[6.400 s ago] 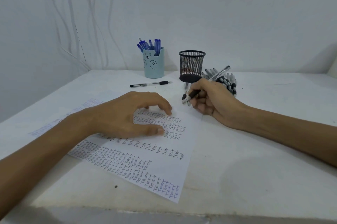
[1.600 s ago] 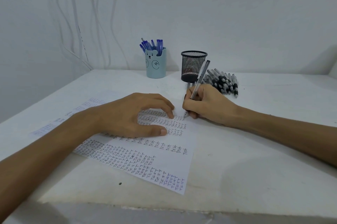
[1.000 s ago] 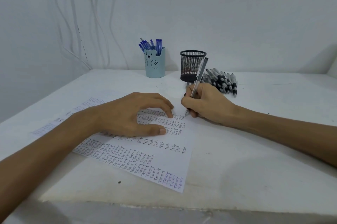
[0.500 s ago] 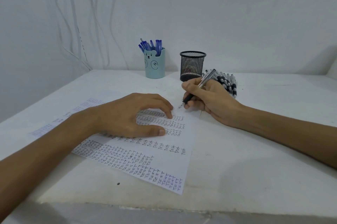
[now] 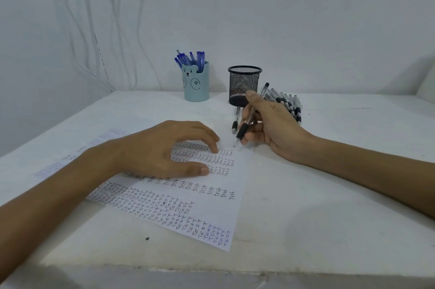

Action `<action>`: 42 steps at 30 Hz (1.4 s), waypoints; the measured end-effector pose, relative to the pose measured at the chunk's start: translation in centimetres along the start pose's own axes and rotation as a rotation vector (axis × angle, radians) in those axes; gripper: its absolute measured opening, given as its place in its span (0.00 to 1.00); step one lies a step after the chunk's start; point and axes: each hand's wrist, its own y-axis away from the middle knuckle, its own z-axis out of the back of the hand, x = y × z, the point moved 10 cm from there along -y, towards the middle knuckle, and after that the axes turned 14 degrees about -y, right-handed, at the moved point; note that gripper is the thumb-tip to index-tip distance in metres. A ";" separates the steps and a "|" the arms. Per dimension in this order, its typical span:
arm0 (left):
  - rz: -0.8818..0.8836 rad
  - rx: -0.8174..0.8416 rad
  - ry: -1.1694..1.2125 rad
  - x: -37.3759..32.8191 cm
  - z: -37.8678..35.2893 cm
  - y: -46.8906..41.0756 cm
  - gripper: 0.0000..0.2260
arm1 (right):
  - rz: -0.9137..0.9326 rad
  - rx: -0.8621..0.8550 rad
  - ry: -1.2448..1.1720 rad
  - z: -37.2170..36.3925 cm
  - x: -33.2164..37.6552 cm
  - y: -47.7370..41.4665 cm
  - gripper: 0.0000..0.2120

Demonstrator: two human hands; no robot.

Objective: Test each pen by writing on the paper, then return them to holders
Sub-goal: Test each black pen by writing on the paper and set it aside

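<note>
A white paper [image 5: 200,208] covered in rows of handwritten "TEST" lies on the table. My left hand [image 5: 162,150] presses it flat, fingers spread. My right hand [image 5: 268,124] grips a black pen [image 5: 250,119], its tip just above the paper's far right corner. A light-blue bear holder [image 5: 195,82] holds several blue pens. A black mesh holder [image 5: 243,85] stands to its right. Several black pens [image 5: 288,102] lie in a pile behind my right hand. One more black pen [image 5: 235,121] lies on the table beside my right fingers.
The white table [image 5: 329,206] meets a white wall at the back. White cables [image 5: 122,37] hang down the wall at the far left. The table's front edge [image 5: 164,267] runs along the bottom of the view.
My right hand finished writing and lifted the pen off the paper, then tilted it back down so its tip hovers by the paper's corner. My left hand stayed put.
</note>
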 end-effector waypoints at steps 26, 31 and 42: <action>0.024 -0.063 0.009 0.7 0.3 -0.1 0.15 | 0.227 -0.067 1.538 -0.4 4.5 -5.9 0.17; 0.100 -0.220 0.040 1.8 2.2 -0.3 0.11 | 0.227 -0.074 1.505 -0.3 5.4 -5.8 0.18; 0.193 -0.076 -0.045 2.8 0.9 -5.1 0.18 | 0.196 -0.069 1.520 0.6 6.7 -5.0 0.12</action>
